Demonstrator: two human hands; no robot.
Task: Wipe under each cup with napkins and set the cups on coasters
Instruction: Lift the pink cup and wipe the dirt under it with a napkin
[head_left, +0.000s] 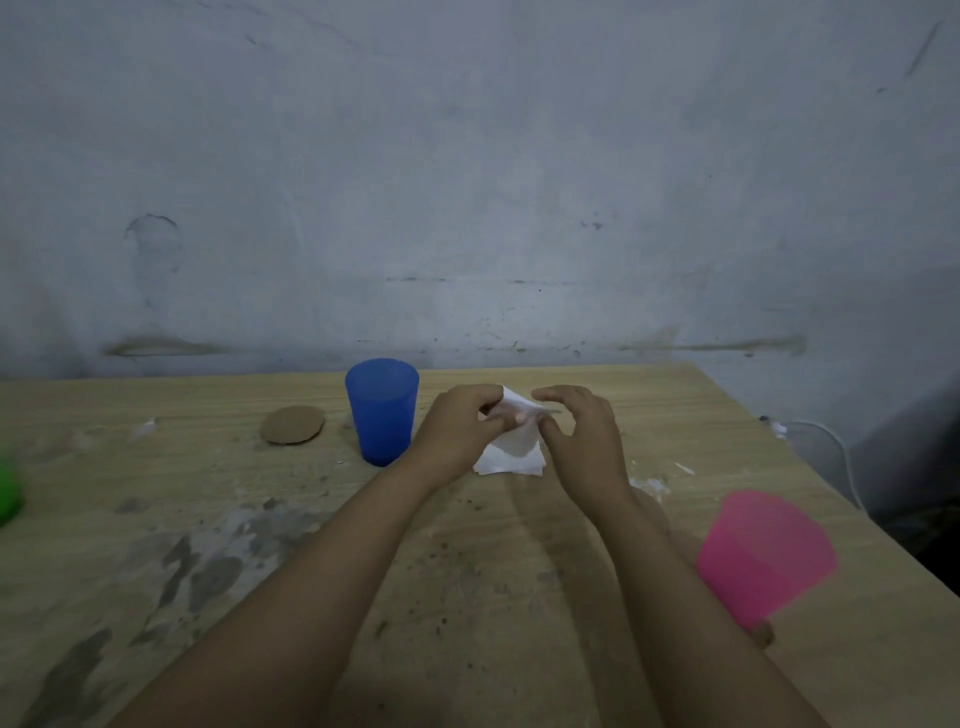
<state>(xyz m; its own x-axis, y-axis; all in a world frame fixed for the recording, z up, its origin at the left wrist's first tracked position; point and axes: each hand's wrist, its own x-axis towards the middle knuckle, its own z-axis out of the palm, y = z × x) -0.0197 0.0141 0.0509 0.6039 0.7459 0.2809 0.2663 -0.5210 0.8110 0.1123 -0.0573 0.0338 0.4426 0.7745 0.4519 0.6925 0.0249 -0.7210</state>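
A blue cup (383, 410) stands upright on the wooden table (208, 519) near the back. Left of it lies a round brown coaster (292, 424) with nothing on it. A pink cup (763, 556) stands at the right, on another brown coaster whose edge (762, 635) shows under it. A green cup (8, 493) is cut off at the left edge. My left hand (460, 428) and my right hand (576, 434) both pinch a white napkin (511, 447) just right of the blue cup. The napkin's lower end rests on a small stack of napkins.
The tabletop has dark grey stains at the front left and white paper scraps (649, 486) by my right forearm. A stained wall (467, 208) rises right behind the table. A white cable (831, 447) hangs past the table's right edge.
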